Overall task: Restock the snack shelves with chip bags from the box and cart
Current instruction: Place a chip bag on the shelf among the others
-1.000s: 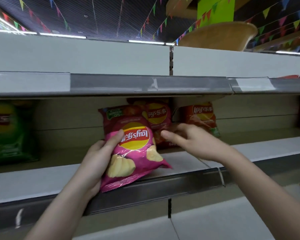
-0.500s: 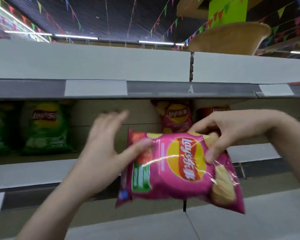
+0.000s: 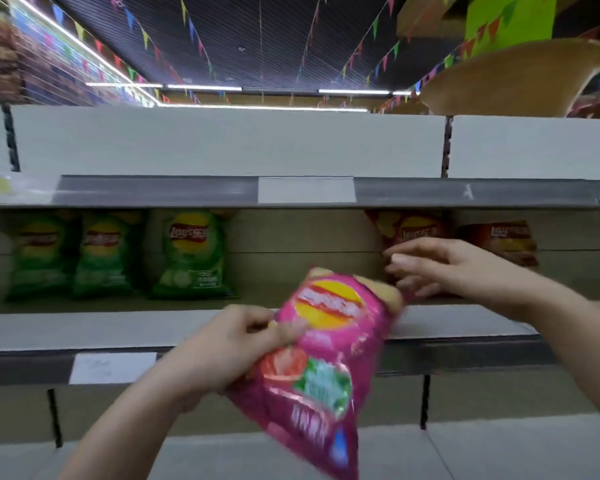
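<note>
Your left hand (image 3: 232,344) grips the pink chip bag (image 3: 321,362) by its left edge, fingers curled round the foil and the thumb laid across the front. The bag hangs in front of the shelf (image 3: 84,329), tilted with its top toward the upper right and its bottom corner low, in front of the price rail (image 3: 25,368). Its outline is blurred, so you cannot tell exactly where its top edge ends; it appears to sit just beside your right fingers.

Your right hand (image 3: 440,268) holds nothing. Its fingers are spread wide and loosely bent, pointing left, in front of the red chip bag (image 3: 409,230) that stands at the back of the shelf. Whether the fingertips touch that bag cannot be told. A 2nd, darker red bag (image 3: 499,240) stands just right of it, past an upright post.

On the left of the shelf, 3 green chip bags (image 3: 187,254) stand upright in a row, close together. Between the rightmost green bag and the red bag the shelf back panel (image 3: 298,244) shows bare, and this gap lies directly above the pink bag. The upper shelf (image 3: 153,190) overhangs the gap, its front edge running level across the view just above the standing bags' tops. The front lip of the shelf crosses behind the pink bag's middle.
</note>
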`<state>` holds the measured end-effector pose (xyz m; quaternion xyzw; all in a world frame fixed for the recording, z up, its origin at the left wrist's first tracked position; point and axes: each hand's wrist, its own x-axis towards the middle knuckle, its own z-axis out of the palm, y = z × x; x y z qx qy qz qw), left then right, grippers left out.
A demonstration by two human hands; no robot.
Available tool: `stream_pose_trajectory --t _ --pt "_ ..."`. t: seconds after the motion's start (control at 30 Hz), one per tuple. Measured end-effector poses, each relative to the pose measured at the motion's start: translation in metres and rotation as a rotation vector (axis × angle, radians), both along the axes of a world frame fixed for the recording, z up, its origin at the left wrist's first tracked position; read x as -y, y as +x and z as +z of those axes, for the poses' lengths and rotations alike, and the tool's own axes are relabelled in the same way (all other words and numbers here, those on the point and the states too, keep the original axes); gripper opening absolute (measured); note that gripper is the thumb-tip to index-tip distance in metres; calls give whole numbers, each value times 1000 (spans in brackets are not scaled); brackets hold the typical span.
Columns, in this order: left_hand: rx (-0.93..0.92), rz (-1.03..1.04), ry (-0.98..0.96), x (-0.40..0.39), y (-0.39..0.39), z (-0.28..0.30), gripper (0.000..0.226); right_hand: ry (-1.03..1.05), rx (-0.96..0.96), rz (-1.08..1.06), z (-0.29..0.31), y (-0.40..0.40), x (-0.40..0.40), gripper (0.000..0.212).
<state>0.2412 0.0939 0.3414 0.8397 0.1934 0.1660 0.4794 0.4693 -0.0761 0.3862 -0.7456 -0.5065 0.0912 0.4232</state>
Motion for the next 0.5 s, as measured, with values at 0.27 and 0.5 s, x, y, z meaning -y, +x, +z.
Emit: stream_pose_trajectory --t 0.27,0.5 --pt "277 331 -194 -41 52 15 38 14 -428 -10 -38 -27 -86 68" --pt "280 403 -106 -103 109 20 46 -90 -193 -53 -29 -3 -177 56"
